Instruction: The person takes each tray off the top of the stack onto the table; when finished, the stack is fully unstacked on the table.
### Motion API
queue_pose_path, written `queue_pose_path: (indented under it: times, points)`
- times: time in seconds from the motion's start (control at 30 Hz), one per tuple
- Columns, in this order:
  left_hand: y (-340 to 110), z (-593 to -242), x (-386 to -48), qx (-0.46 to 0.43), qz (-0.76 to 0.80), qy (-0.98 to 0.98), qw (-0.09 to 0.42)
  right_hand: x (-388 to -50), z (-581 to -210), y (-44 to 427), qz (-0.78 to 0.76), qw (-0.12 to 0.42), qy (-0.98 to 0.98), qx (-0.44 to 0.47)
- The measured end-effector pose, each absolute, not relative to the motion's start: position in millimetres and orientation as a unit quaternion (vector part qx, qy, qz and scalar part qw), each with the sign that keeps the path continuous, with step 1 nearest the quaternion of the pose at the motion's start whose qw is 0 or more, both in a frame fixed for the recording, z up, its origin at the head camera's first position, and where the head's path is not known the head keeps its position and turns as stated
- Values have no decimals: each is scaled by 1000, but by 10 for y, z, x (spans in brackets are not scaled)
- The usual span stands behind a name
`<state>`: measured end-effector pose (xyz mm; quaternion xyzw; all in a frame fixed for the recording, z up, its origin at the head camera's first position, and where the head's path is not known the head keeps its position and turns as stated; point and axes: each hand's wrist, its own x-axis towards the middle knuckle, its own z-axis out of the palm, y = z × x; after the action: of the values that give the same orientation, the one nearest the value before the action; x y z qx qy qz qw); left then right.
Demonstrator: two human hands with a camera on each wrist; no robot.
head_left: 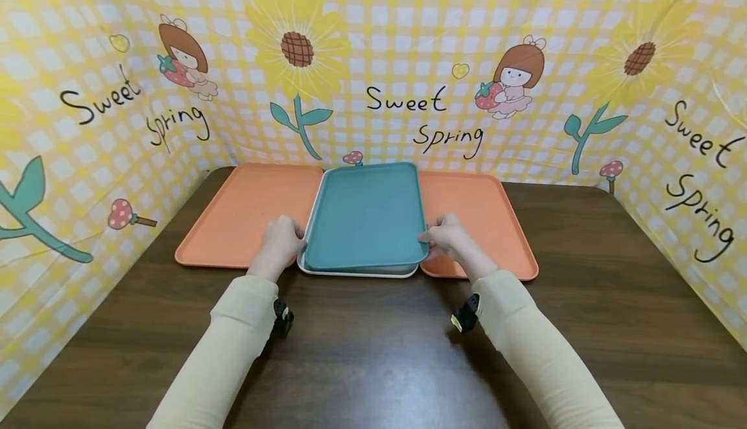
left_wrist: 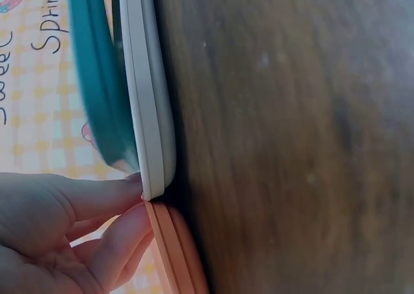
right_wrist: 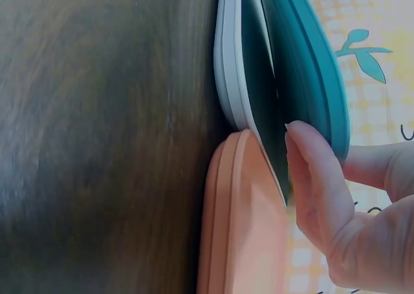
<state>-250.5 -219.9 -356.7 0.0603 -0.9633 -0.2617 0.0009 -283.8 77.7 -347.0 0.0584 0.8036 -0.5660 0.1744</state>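
Note:
A teal tray (head_left: 367,215) lies over a white-rimmed tray (head_left: 356,273), its right side raised so that a gap shows between them in the right wrist view. My right hand (head_left: 448,234) pinches the teal tray's right edge, fingertips underneath and thumb above. At the left, my left hand (head_left: 281,244) pinches the rim of the white tray (left_wrist: 152,139) near its front corner, beside the teal tray's lower corner (left_wrist: 119,158). Its fingertips are also close to the left orange tray's edge (left_wrist: 171,249), and their exact contact is partly hidden.
An orange tray (head_left: 251,208) lies on the left and another orange tray (head_left: 478,215) on the right, both against the white tray. Dark wooden tabletop (head_left: 373,345) extends in front. A yellow checked cloth (head_left: 403,40) hangs behind and along both sides.

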Motion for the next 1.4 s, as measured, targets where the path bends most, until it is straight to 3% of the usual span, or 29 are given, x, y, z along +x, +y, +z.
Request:
queue_pose_path:
  times: [1.4]
  points:
    - [-2189, -3578, -2522, 49, -263, -964, 8, -2697, -3299, 1911, -623, 122, 765, 109]
